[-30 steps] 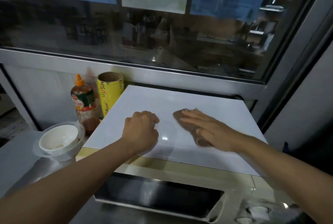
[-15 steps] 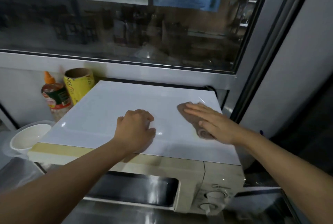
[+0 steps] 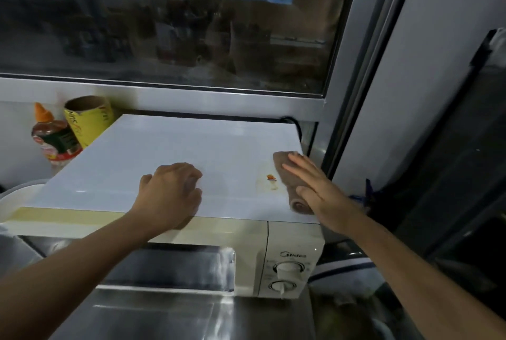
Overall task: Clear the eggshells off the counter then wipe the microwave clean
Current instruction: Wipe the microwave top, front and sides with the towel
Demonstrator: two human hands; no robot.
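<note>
A white microwave [image 3: 153, 153] stands on the steel counter under a window, its dark door and two dials facing me. My right hand [image 3: 315, 186] lies flat on a brown cloth [image 3: 287, 175], pressing it onto the microwave's top by the right edge. Just left of the cloth a small yellowish stain with a coloured sticker [image 3: 271, 178] shows on the top. My left hand [image 3: 171, 192] rests as a loose fist on the front middle of the top, holding nothing. No eggshells are in sight.
Left of the microwave stand a sauce bottle [image 3: 53, 142] with an orange cap and a yellow roll [image 3: 87, 118]. A white bowl [image 3: 13, 200] peeks out at the far left. The steel counter [image 3: 153, 317] runs in front. A dark appliance [image 3: 465, 148] is at the right.
My right hand has slid the cloth rightward to the microwave's right edge, uncovering the stain. The left fist has stayed put. The view has swung to the right.
</note>
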